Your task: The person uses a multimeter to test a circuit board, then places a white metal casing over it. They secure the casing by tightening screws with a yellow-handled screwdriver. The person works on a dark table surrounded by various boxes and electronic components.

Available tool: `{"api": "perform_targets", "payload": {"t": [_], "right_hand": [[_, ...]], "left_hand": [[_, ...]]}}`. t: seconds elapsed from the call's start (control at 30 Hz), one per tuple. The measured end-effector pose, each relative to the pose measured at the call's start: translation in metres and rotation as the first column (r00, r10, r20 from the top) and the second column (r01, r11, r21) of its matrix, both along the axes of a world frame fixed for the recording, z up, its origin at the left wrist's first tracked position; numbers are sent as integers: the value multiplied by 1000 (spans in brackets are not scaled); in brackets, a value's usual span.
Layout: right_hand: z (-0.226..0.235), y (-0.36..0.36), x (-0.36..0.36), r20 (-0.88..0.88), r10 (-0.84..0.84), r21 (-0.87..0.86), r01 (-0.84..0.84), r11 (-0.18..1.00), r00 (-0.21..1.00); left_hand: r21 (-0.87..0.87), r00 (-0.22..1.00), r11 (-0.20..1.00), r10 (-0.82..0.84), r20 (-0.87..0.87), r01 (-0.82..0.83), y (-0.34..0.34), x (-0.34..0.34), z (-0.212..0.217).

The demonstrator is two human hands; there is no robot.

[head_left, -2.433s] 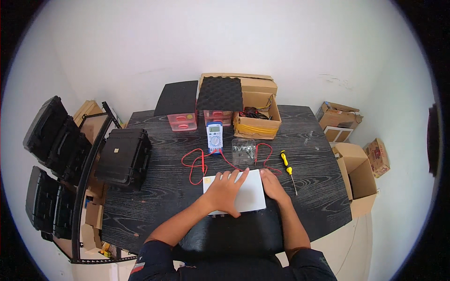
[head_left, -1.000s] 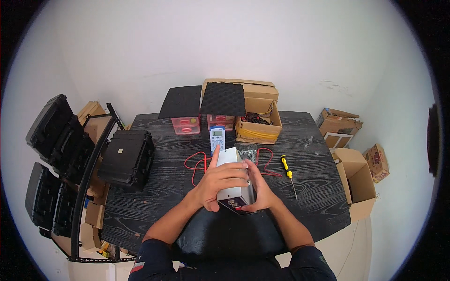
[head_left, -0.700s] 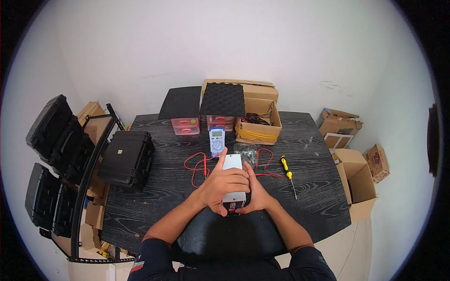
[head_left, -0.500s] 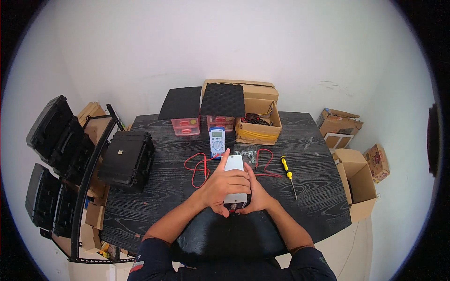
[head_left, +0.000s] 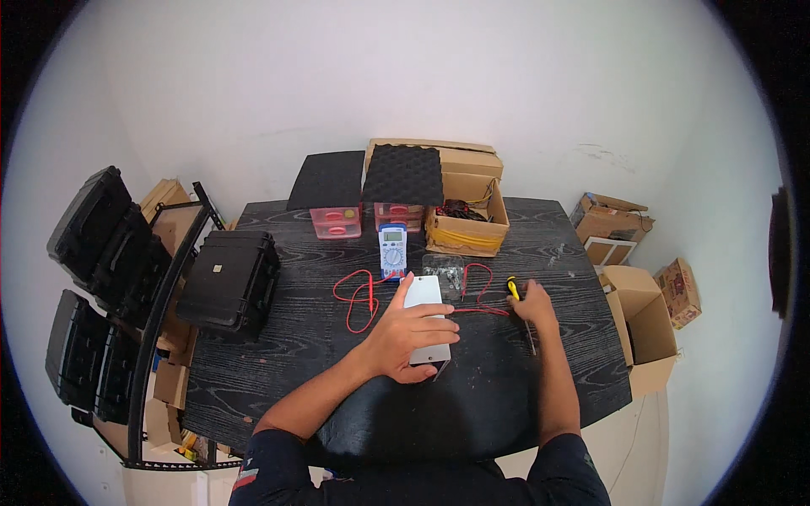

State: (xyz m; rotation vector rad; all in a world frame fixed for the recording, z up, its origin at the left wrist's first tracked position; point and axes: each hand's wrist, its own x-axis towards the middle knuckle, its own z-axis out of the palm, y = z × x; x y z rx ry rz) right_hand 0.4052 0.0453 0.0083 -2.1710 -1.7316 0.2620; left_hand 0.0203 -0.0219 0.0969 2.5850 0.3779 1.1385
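My left hand (head_left: 407, 339) lies across a white box-shaped metal case (head_left: 427, 294), its fingers spread over the top and its thumb at the near end. The case has small holes near its ends, and its underside is hidden. My right hand (head_left: 535, 304) is at the yellow-and-black handle of a screwdriver (head_left: 513, 289), with the fingers closing around it. The screwdriver's shaft lies toward me, partly behind that hand. Beyond the case stands a blue-and-white multimeter (head_left: 393, 252) with red test leads (head_left: 371, 301) at its left. Next to it is a clear plastic tray (head_left: 444, 268) of small parts.
On the dark wood-grain table (head_left: 582, 337) stand pink drawer units (head_left: 337, 223) topped with black foam, a cardboard box (head_left: 466, 240) of cables, and a black hard case (head_left: 226, 282). Further cases fill a rack (head_left: 152, 363) at left. An open carton (head_left: 645, 329) stands at right.
My right hand has let go of the white case and moved right to the screwdriver. My left hand has stayed on the case.
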Motion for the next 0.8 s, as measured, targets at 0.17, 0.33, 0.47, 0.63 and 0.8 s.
{"api": "perform_targets", "payload": {"t": [0.17, 0.33, 0.47, 0.63, 0.8], "right_hand": [[-5, 5, 17, 10, 49, -203, -46, 978, 999], [76, -27, -14, -628, 362, 256, -256, 932, 689], [157, -80, -87, -734, 658, 628, -201, 752, 170], [184, -109, -116, -641, 762, 723, -263, 638, 86], [158, -78, -101, -742, 588, 526, -265, 808, 323]], "left_hand": [[13, 998, 1000, -21, -67, 22, 1, -3, 6], [11, 993, 999, -35, -110, 37, -1, -1, 11], [-5, 992, 1000, -23, -127, 23, -3, 5, 17], [44, 991, 999, 13, -132, -7, -3, 8, 19], [33, 992, 999, -37, -119, 41, 1, 9, 24]]}}
